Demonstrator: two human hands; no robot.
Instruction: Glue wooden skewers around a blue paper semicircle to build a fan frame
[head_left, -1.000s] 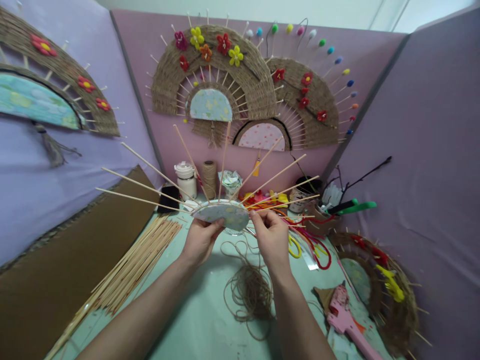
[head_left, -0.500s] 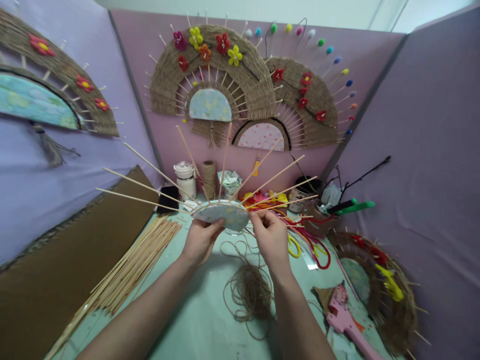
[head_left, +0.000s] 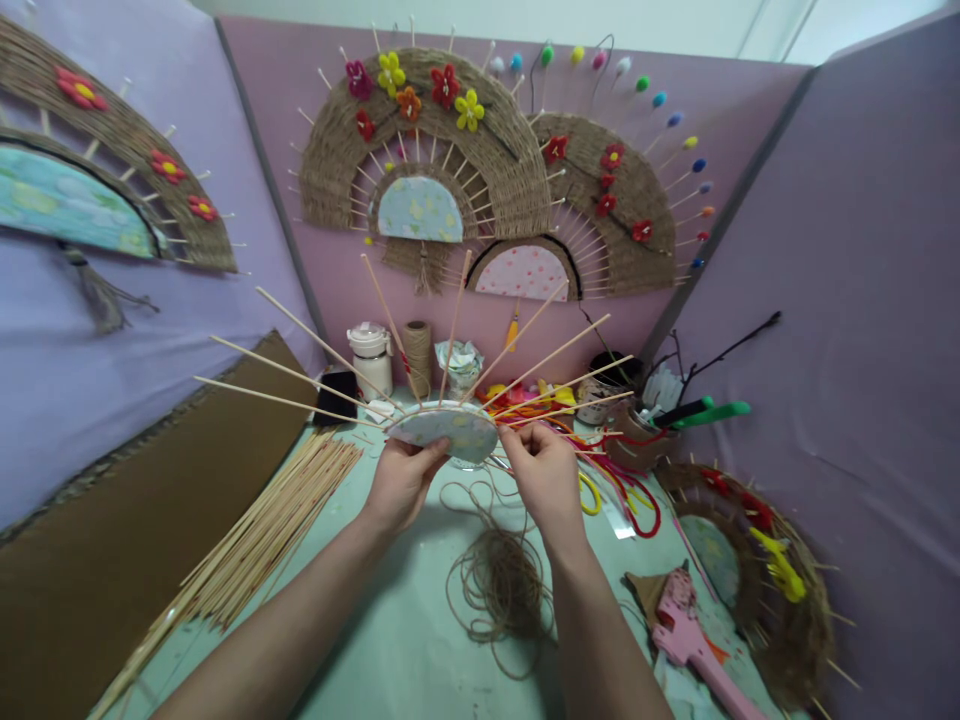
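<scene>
Eleven or so slim, pale wooden sticks (head_left: 330, 347) splay from the rim of a rounded, pale blue-green floral panel (head_left: 454, 426), roughly from nine o'clock round past three, the panel being the clock's centre. It is held up over the pale green tabletop (head_left: 405, 620), near the middle of the view. The person's left hand (head_left: 397, 485), at seven o'clock, clasps its near edge, thumb flat on the patterned face and the other fingers mostly hidden behind. The right hand (head_left: 546, 480), at four o'clock, has thumb and forefinger drawn together at the panel's right end; whether they grip a stick's base there as well cannot be told. As far as shows, the covered panel and its ring of sticks are in place, though the spacing looks wider toward twelve than toward three. No twine runs between the sticks and no flowers sit on them, unlike the brown, woven, flower-trimmed half-circle fan (head_left: 420, 208) on the wall at twelve; judged against that, the piece seems at an early stage, with the weaving and trimming not yet begun. A loose tangle of brown twine (head_left: 504, 590) lies at five o'clock, a heap of spare wooden sticks (head_left: 270, 530) at eight, and a pink glue gun (head_left: 688, 632) at four.
</scene>
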